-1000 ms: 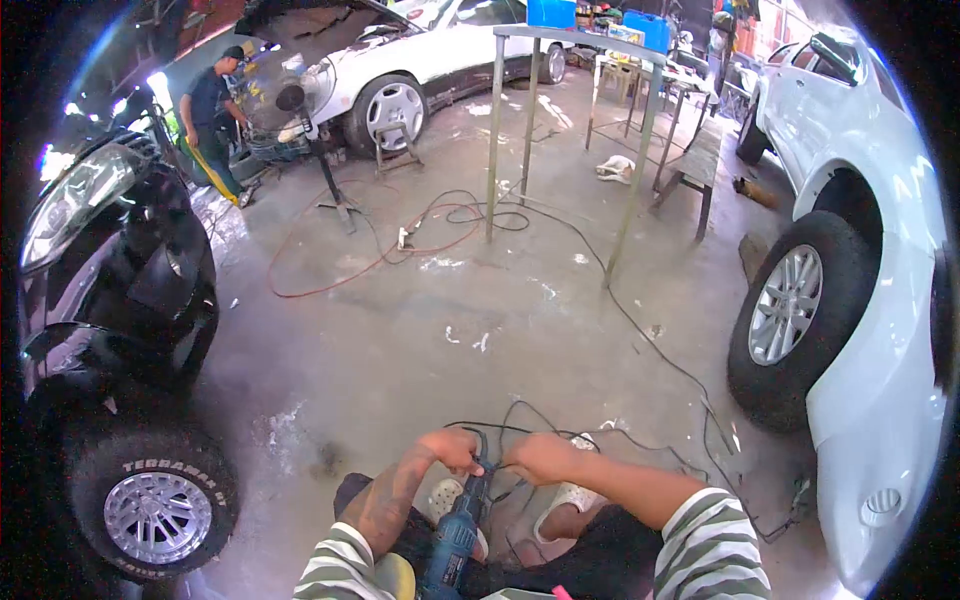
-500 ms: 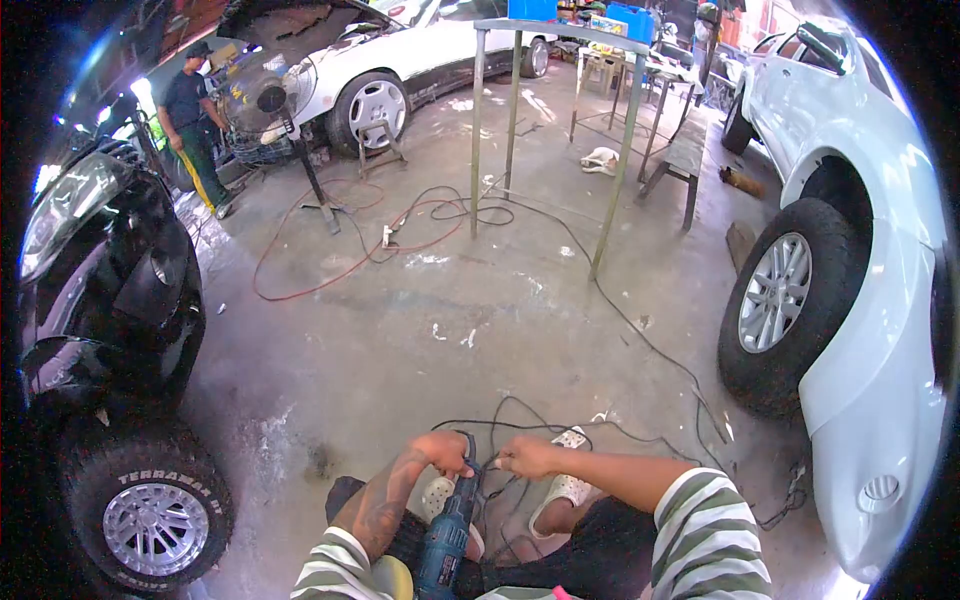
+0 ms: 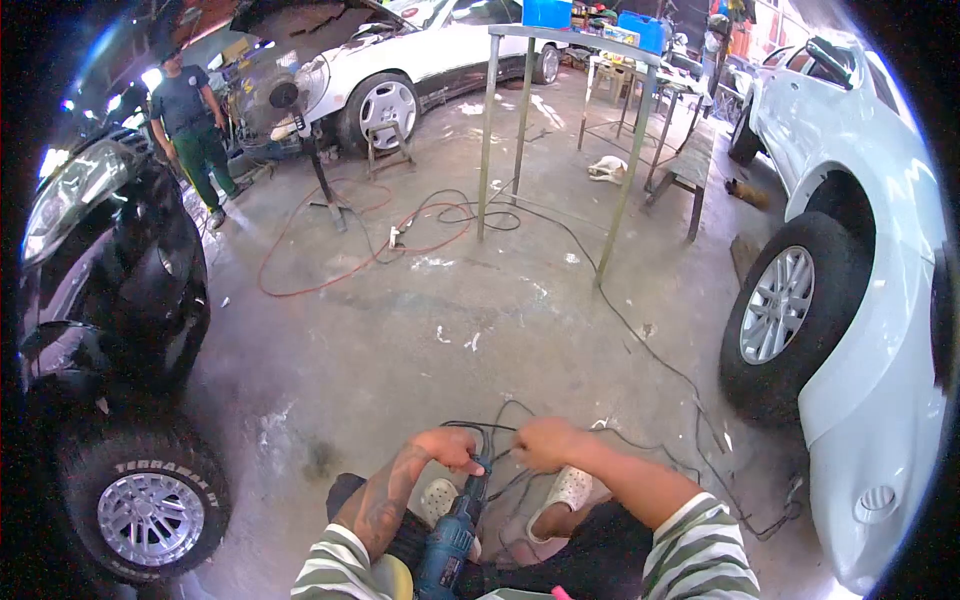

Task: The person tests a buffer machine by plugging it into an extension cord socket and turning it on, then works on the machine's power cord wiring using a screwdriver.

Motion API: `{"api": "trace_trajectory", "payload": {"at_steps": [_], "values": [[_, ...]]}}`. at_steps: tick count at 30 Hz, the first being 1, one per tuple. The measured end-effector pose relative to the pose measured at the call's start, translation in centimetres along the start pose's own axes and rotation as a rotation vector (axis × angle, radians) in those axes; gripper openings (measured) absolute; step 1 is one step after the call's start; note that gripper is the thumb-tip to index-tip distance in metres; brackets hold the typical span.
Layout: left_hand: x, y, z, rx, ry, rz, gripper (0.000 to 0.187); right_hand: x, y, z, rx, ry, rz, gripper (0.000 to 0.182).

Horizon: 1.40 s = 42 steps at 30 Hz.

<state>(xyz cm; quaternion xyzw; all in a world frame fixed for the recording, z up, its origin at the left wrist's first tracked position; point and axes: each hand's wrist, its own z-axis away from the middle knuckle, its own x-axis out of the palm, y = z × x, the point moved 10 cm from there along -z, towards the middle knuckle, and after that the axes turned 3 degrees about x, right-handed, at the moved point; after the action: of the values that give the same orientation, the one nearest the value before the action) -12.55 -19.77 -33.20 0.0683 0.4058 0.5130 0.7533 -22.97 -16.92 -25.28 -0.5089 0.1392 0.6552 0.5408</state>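
A blue power polisher [image 3: 445, 555] with a yellow foam pad [image 3: 397, 580] lies across my lap, its handle end pointing away from me. My left hand [image 3: 450, 449] is closed around that end, where the black power cord [image 3: 488, 436] comes out. To the right of it, my right hand [image 3: 545, 444] is curled with the cord at its fingers, above my light-coloured clog [image 3: 570, 488]. The palm side of the right hand is hidden. Loops of cord lie on the floor around my feet.
A black vehicle [image 3: 120, 270] with a loose-looking wheel [image 3: 150, 518] is at left, a white vehicle [image 3: 860, 330] at right. Ahead stand a metal frame table [image 3: 570, 38], a fan [image 3: 285, 95] and a person [image 3: 190, 120]. A white animal [image 3: 607, 168] lies on the floor.
My right hand has moved right and slightly up, away from the left hand. My left hand stays on the polisher. The person at back left has turned and stepped left.
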Motion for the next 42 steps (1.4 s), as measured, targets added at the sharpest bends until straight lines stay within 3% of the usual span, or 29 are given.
{"api": "trace_trajectory", "payload": {"at_steps": [2, 3, 5, 7, 9, 12, 14, 21, 32, 36, 38, 40, 42], "values": [[-0.1, 0.5, -0.2, 0.022, -0.021, -0.024, 0.051, -4.8, 0.8, 2.5, 0.106, 0.23, -0.152, 0.028], [0.2, 0.7, -0.3, 0.038, -0.051, -0.053, 0.049, -4.9, 1.3, 2.7, 0.106, 0.212, -0.145, 0.028], [-0.9, 1.2, -0.8, 0.303, 0.188, 0.001, 0.041, -6.1, 1.7, 3.8, 0.074, 0.405, -0.163, 0.03], [0.3, 0.4, -2.0, 0.432, 0.111, 0.239, 0.036, -5.5, 1.6, 2.9, 0.017, 0.306, -0.214, 0.028], [-0.3, 1.4, -1.0, 0.371, 0.055, 0.056, 0.029, -5.7, 0.7, 2.6, -0.124, 0.346, -0.198, 0.033], [-1.0, 1.2, 0.1, 0.309, 0.129, 0.208, 0.028, -5.6, 0.9, 1.7, -0.122, 0.373, -0.207, 0.027], [-2.1, 1.4, 0.8, 0.231, 0.164, 0.152, 0.032, -7.9, -1.3, 3.2, -0.299, 0.644, -0.018, 0.021], [-2.2, 1.4, 0.7, 0.198, 0.155, 0.119, 0.032, -8.0, -2.8, 3.3, -0.336, 0.642, -0.066, 0.019], [-2.4, 1.3, 0.7, 0.193, 0.171, 0.146, 0.034, -4.9, -3.9, 2.2, -0.233, 0.566, 0.109, 0.017], [-2.6, 1.9, 1.3, 0.185, 0.166, 0.152, 0.037, -5.0, -5.3, 3.1, -0.285, 0.569, 0.185, 0.02], [-3.7, 2.8, 2.6, 0.162, 0.252, 0.08, 0.04, -5.3, -4.8, 3.0, -0.22, 0.51, 0.153, 0.018], [-1.5, 1.4, -0.4, 0.399, 0.251, -0.058, 0.04, -4.6, -4.4, 2.9, -0.193, 0.524, 0.182, 0.017], [-1.0, 0.5, -1.1, 0.333, 0.199, 0.002, 0.036, -2.7, -2.3, 1.5, -0.107, 0.435, 0.175, 0.016]]}}
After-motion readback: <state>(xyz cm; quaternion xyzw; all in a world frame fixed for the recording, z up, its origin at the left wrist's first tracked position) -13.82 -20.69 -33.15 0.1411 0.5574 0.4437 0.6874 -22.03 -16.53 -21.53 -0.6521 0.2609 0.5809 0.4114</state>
